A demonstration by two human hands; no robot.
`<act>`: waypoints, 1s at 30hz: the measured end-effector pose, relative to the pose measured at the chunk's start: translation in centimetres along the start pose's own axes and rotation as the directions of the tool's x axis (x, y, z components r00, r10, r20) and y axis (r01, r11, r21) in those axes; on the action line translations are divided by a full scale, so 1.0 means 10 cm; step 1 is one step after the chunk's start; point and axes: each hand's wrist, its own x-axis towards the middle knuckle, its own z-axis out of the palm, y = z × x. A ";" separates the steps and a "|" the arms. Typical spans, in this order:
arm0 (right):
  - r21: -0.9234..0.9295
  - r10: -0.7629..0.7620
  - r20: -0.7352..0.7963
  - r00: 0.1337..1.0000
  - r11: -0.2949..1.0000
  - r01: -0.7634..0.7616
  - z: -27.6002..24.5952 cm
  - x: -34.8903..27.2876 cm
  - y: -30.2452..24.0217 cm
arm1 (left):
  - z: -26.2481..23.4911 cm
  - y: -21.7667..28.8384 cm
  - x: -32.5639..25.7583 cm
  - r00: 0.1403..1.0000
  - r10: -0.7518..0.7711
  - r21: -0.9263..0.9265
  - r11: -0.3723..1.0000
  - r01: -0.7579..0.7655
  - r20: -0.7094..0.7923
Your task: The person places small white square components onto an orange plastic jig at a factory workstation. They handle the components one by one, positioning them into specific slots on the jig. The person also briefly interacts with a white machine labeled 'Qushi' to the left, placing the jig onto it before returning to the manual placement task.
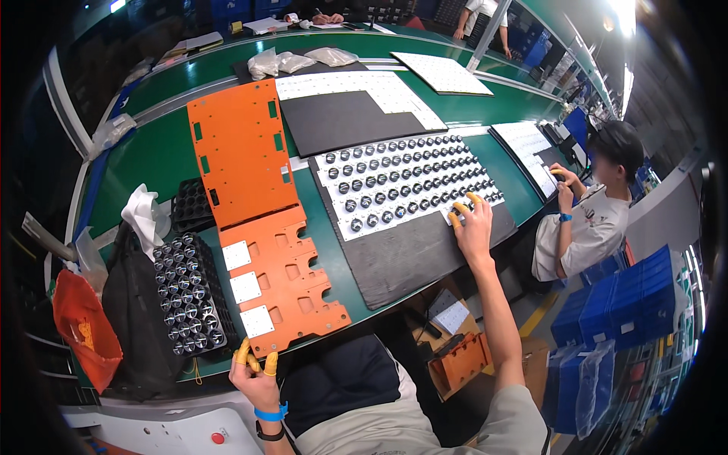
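My left hand (256, 381), with yellow finger cots, is at the near corner of an orange fixture board (285, 265); its fingers are apart and hold nothing visible. Three white square plates (245, 288) lie along the board's left side. A second orange panel (237, 155) adjoins it at the far side. Over on the right, my right hand (472, 226) has its bent, cot-covered fingers around the near right part of white plates (343, 226) bearing rows of black round lens-like parts (372, 221). Those plates rest on a dark foam pad (402, 262). The palm hides part of the grip.
A black tray of shiny round parts (189, 299) stands left of the orange board. Beyond lie a dark sheet (341, 121), white panels (442, 73) and plastic bags (331, 56). A co-worker (588, 220) sits at right near blue bins (618, 303). An orange bag (83, 330) hangs at far left.
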 end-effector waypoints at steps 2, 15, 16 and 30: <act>0.008 0.004 0.006 1.000 1.000 -0.004 0.00 0.01 0.00 | 0.01 0.01 0.00 1.000 0.003 -0.003 1.000 -0.003 -0.007; 0.437 -0.134 -0.068 0.989 0.887 0.151 -0.39 -0.20 -1.32 | -0.05 0.13 0.02 0.998 -0.045 -0.042 0.998 0.047 0.047; 0.502 -0.196 -0.066 0.978 0.841 0.203 -0.46 -0.22 -1.55 | -0.05 0.28 0.01 0.987 -0.149 -0.079 0.985 0.153 0.056; 0.639 -0.536 0.259 0.804 0.719 0.274 -0.25 -0.06 -3.64 | 0.19 0.52 0.03 0.974 -0.221 0.009 0.975 0.222 -0.056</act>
